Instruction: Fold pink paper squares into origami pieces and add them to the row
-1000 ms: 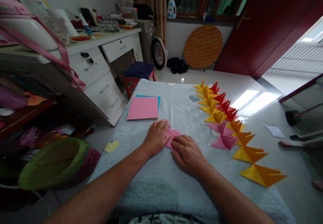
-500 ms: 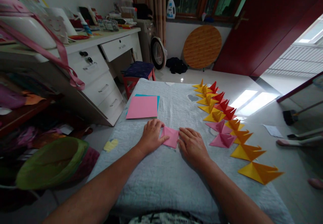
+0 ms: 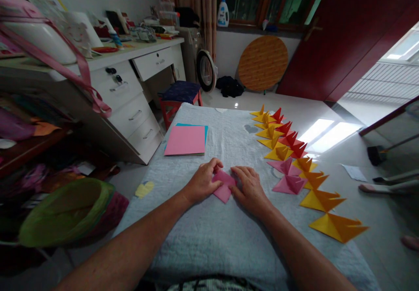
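Basically, the left hand (image 3: 203, 181) and right hand (image 3: 251, 191) hold the small pink paper (image 3: 225, 190) from either side, probably to steady it.

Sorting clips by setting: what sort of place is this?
Likely a room in a home: there's a grey front-loading washing machine, a white desk with drawers, and a red-framed stool with a dark blue seat.
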{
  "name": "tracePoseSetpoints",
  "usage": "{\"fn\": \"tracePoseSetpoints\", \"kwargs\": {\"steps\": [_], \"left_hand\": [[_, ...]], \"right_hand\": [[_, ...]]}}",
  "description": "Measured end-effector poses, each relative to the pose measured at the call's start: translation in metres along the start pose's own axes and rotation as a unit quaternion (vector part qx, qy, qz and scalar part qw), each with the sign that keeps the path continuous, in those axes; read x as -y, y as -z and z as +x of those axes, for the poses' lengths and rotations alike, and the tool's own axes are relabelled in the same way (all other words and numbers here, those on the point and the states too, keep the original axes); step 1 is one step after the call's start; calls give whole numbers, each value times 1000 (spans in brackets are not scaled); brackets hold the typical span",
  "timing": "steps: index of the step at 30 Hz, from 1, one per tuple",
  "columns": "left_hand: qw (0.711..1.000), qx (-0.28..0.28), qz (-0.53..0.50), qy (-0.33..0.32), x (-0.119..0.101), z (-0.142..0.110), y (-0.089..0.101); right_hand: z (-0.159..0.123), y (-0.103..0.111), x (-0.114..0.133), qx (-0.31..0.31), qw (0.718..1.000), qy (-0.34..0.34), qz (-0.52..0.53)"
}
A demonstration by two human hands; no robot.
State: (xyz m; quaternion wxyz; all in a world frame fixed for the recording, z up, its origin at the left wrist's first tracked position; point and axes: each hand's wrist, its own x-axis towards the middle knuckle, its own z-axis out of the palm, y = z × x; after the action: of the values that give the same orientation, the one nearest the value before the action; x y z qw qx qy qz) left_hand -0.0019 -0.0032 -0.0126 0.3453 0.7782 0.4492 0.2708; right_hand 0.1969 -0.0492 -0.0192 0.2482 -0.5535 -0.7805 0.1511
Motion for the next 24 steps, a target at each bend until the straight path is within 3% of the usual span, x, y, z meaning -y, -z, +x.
{"fn": "tracePoseSetpoints", "kwargs": {"steps": [5, 9, 14, 20, 24], "left_hand": [[995, -41, 73, -46, 3, -3, -3], [988, -32, 151, -6, 1, -4, -1], [986, -23, 163, 18, 2, -6, -1], [994, -5, 109, 21, -6, -7, 5], [999, 10, -37, 22, -11, -7, 10]], "right_hand": [[1, 2, 6, 30, 999, -25, -25], [2, 3, 9, 26, 998, -39, -31], [1, 3, 8, 10, 1000, -16, 15], [-1, 7, 8, -30, 993, 14, 116], [-3, 10, 8, -77, 982, 23, 168]]}}
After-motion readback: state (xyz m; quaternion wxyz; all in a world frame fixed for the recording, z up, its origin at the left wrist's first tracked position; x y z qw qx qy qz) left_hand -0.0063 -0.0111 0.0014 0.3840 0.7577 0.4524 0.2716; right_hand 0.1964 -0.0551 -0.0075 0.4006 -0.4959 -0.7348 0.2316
